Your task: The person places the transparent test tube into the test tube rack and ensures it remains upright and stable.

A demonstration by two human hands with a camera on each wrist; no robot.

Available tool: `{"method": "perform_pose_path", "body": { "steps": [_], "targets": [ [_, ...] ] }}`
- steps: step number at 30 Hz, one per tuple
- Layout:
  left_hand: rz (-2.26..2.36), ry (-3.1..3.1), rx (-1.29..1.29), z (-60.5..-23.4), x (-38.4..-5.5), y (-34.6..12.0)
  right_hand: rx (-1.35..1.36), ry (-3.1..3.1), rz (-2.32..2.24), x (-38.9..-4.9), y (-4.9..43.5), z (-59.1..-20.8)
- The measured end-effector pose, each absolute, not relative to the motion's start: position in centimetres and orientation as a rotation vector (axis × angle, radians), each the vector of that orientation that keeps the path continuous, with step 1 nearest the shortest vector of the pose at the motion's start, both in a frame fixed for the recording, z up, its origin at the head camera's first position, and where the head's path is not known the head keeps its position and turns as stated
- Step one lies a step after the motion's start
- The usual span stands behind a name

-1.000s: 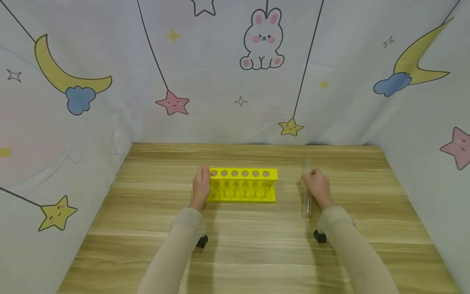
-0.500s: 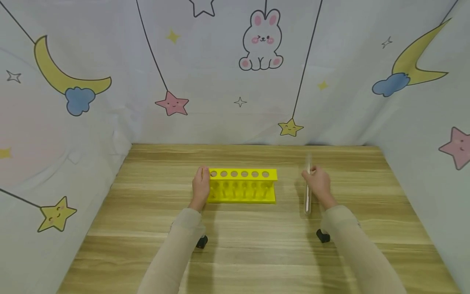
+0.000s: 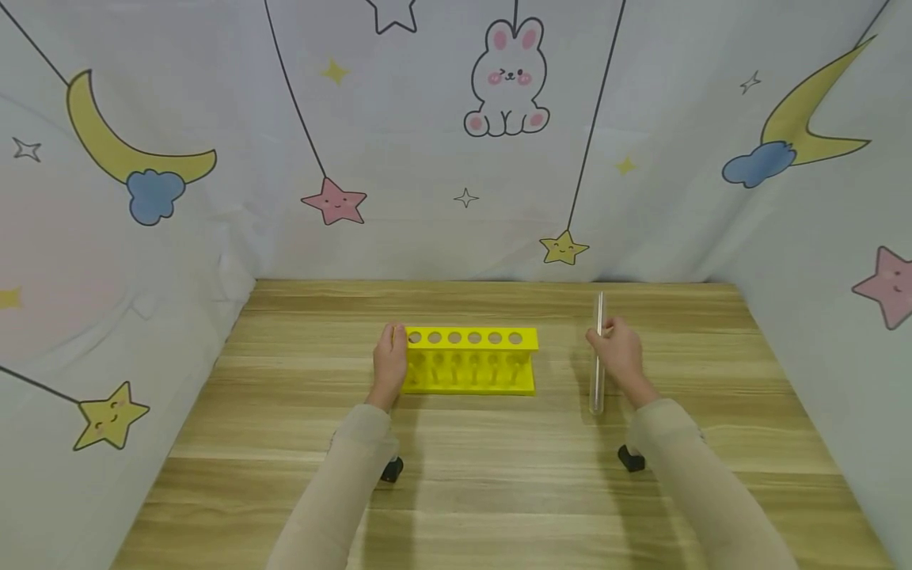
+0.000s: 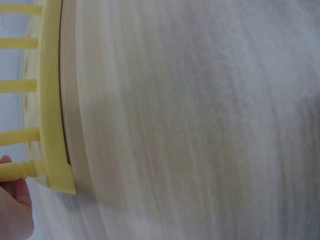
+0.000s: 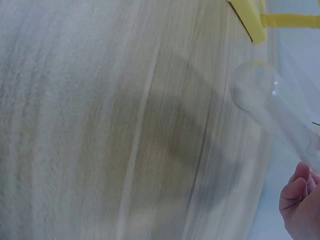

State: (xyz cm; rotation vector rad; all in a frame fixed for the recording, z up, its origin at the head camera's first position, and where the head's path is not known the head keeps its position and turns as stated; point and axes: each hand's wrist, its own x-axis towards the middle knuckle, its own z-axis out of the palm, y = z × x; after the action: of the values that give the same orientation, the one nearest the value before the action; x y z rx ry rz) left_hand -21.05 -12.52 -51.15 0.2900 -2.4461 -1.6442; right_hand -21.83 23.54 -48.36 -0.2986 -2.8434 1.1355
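A yellow test tube rack stands on the wooden table, with a row of round holes along its top. My left hand grips the rack's left end; in the left wrist view its fingers curl behind the end peg. To the right of the rack, my right hand pinches a clear test tube between thumb and fingers near its middle. The tube's rounded bottom points toward me and appears raised off the table in the right wrist view.
The wooden table runs back to a white curtain printed with stars, moons and a rabbit. More of this cloth hangs at both sides. A small black block sits by the right wrist, another by the left.
My right hand has raised the test tube slightly and moved its upper end away from me. The right forearm has shifted a little rightward. My left hand and the rack have stayed put.
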Motion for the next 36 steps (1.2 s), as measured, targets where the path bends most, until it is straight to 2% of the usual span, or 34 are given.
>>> {"method": "perform_pose_path", "body": {
  "steps": [16, 24, 36],
  "targets": [
    [-1.666, -2.398, 0.229, -51.6, -21.0, -12.4, -0.203, -2.654, 1.071, -21.8, 23.4, -47.3],
    [-1.651, -2.487, 0.306, -51.3, -21.1, -12.6, -0.121, -2.580, 1.052, -21.6, 23.4, -46.8],
    [-1.677, -2.466, 0.269, -51.4, -21.2, -12.7, -0.012, -2.493, 1.000, -21.5, 23.3, -46.4]
  ]
}}
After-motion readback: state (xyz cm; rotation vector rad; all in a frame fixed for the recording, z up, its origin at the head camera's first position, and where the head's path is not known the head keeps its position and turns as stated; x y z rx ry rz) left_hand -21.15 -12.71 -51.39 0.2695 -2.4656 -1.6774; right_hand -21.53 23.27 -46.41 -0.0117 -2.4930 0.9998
